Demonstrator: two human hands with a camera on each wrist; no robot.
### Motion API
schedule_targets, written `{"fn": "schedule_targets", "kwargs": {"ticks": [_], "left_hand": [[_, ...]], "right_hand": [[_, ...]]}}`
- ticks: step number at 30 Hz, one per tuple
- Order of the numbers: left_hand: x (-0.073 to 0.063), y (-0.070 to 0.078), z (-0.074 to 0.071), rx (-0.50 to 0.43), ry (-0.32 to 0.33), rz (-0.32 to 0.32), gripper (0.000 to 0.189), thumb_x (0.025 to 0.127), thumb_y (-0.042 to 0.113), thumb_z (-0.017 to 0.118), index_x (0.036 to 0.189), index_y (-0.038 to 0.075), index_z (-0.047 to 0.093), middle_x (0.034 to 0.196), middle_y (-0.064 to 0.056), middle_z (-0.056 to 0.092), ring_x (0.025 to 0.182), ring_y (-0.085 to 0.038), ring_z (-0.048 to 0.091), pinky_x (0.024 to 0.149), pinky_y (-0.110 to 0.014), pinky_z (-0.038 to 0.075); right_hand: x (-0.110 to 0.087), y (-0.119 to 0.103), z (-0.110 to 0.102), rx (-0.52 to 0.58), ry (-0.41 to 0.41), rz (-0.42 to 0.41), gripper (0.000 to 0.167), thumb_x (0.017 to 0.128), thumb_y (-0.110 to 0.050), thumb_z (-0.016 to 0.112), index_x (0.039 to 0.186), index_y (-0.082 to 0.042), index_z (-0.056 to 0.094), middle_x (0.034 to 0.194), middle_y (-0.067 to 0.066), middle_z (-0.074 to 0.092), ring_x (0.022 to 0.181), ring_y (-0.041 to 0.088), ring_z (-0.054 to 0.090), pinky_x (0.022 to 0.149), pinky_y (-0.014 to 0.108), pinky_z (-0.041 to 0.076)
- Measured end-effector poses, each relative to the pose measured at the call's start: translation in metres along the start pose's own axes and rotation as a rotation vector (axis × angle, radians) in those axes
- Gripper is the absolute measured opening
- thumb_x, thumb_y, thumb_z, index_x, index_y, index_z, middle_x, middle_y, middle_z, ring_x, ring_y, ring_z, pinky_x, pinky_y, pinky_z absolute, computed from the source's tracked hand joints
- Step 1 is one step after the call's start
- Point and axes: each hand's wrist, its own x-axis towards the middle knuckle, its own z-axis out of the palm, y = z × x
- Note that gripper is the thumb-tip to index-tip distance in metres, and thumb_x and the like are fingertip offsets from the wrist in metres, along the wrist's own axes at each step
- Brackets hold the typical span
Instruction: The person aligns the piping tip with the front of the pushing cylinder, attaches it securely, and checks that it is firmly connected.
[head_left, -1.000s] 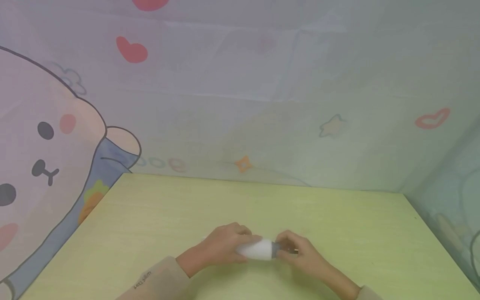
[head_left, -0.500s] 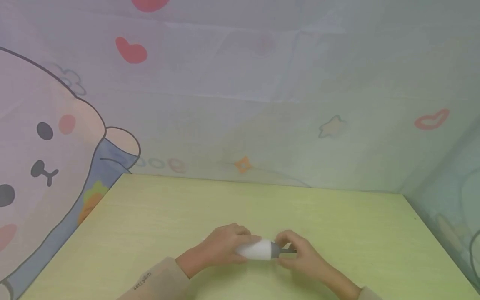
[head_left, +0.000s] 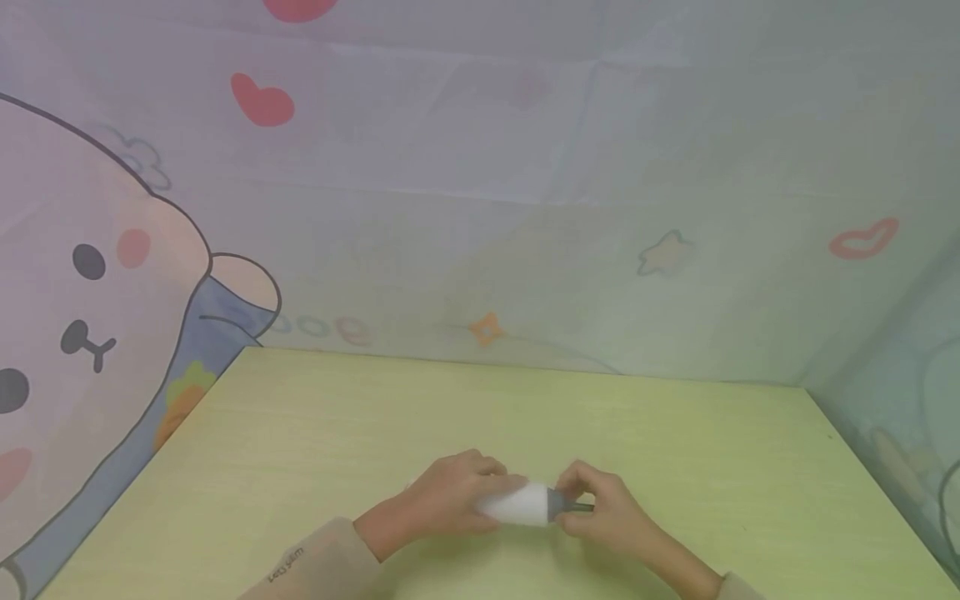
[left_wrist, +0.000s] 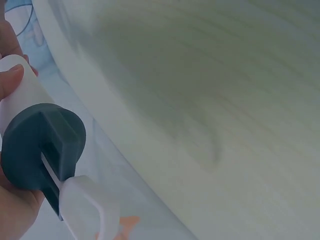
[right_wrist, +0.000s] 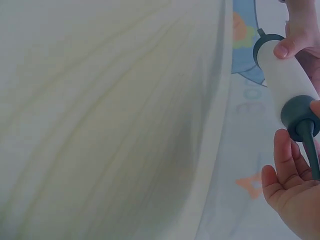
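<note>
A white tube with dark grey-green end caps is held sideways above the table. My left hand grips its body; its thumb presses the white wall in the left wrist view. At this end, the dark cap carries a slotted bracket and a white loop. My right hand has thumb and index at the nozzle cap, from which a thin dark nozzle points towards the palm. In the right wrist view several right fingers stand apart from the cap, loosely bent.
The pale yellow-green table lies beneath both hands, its back edge against a hanging cloth printed with hearts, stars and a large bear. A dark curved line shows at the far right edge.
The right fingers, earlier closer over the cap and hiding most of the nozzle, now leave it visible. The tube and both hands have shifted slightly to the right and nearer.
</note>
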Motion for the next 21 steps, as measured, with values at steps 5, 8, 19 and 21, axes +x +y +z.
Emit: {"fn": "schedule_targets", "kwargs": {"ticks": [5, 8, 19, 21], "left_hand": [[-0.001, 0.001, 0.000, 0.029, 0.006, 0.020, 0.051, 0.072, 0.034, 0.069, 0.120, 0.023, 0.055, 0.105, 0.004, 0.062, 0.088, -0.011, 0.055, 0.072, -0.019, 0.046], [-0.001, 0.001, 0.000, 0.021, 0.014, 0.023, 0.051, 0.072, 0.034, 0.069, 0.119, 0.022, 0.055, 0.104, 0.004, 0.062, 0.088, -0.011, 0.055, 0.071, -0.019, 0.046], [-0.002, -0.010, 0.001, -0.078, 0.074, -0.023, 0.054, 0.071, 0.036, 0.070, 0.120, 0.019, 0.055, 0.110, 0.002, 0.061, 0.095, -0.014, 0.057, 0.078, -0.028, 0.047], [-0.002, -0.016, 0.001, -0.100, 0.067, -0.046, 0.054, 0.071, 0.037, 0.070, 0.120, 0.019, 0.055, 0.111, 0.002, 0.060, 0.097, -0.015, 0.057, 0.079, -0.030, 0.046]], "right_hand": [[-0.001, 0.000, 0.000, 0.019, 0.011, -0.039, 0.020, 0.071, 0.000, 0.064, 0.088, -0.008, 0.055, 0.081, 0.003, 0.063, 0.073, 0.002, 0.055, 0.074, 0.027, 0.048], [-0.002, -0.001, -0.001, 0.027, 0.007, -0.036, 0.019, 0.072, -0.001, 0.064, 0.088, -0.008, 0.056, 0.082, 0.004, 0.063, 0.073, 0.002, 0.055, 0.075, 0.031, 0.049], [-0.001, 0.003, -0.010, 0.017, 0.058, 0.037, 0.019, 0.072, -0.005, 0.066, 0.089, -0.009, 0.058, 0.086, 0.002, 0.063, 0.078, 0.010, 0.059, 0.077, 0.029, 0.048], [0.001, 0.006, -0.012, 0.032, 0.069, 0.052, 0.019, 0.073, -0.005, 0.065, 0.089, -0.009, 0.058, 0.087, 0.004, 0.063, 0.078, 0.010, 0.059, 0.076, 0.028, 0.049]]}}
